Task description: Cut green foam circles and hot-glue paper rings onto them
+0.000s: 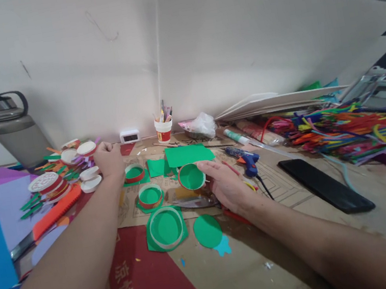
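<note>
My right hand point(225, 182) grips a paper ring point(192, 177) with a green bottom, thumb on its rim, above the cardboard. My left hand point(109, 160) is closed, its fingers curled by the white round pieces point(90, 178) at the left; what is in them, if anything, is hidden. Two small red-banded rings point(134, 173) and a larger white ring point(166, 228) stand on green paper. A green disc point(208, 230) lies beside the larger ring. Scissors point(198, 202) are partly hidden under my right hand.
A blue glue gun point(248, 160) and a black phone point(325, 185) lie at the right, near a heap of coloured pipe cleaners point(328, 128). An orange cutter knife point(57, 210) and a grey bottle point(13, 131) are at the left. A pen cup point(164, 129) stands by the wall.
</note>
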The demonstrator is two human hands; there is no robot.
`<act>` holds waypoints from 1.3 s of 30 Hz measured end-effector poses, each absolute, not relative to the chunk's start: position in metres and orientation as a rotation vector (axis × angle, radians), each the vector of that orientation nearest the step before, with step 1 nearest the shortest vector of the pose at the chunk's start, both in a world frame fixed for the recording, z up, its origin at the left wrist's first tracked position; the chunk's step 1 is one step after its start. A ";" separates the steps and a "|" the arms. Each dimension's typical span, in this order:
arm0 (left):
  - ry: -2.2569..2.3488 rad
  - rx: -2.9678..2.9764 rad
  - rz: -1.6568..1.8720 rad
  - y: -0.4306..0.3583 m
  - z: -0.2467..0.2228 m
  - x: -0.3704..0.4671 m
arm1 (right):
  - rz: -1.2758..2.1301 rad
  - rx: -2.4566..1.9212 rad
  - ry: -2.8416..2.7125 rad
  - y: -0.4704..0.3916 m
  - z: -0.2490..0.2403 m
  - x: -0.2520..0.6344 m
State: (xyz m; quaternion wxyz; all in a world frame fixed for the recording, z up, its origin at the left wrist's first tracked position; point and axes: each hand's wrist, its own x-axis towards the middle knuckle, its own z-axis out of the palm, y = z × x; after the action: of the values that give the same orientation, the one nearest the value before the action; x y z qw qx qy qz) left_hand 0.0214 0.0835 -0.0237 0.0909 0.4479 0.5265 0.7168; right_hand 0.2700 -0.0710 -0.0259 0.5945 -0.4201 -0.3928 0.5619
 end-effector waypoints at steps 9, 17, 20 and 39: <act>1.602 1.316 2.100 0.079 -0.020 0.024 | 1.310 -0.982 -0.927 -0.072 -0.026 0.269; 1.701 1.401 2.028 0.067 0.000 0.029 | 1.283 -1.009 -0.925 -0.074 -0.020 0.269; 1.493 1.551 1.889 0.055 0.022 0.047 | 1.283 -0.975 -0.909 -0.075 -0.010 0.271; 0.778 1.844 0.777 -0.014 0.053 0.131 | 1.062 -0.878 -0.931 -0.069 0.008 0.288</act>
State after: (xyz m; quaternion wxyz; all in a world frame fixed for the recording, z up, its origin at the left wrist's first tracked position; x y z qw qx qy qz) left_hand 0.1306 -0.0135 0.0526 0.4771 0.7549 0.3184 0.3179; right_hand 0.2881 -0.0690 0.0082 0.6738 -0.3901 -0.4139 0.4718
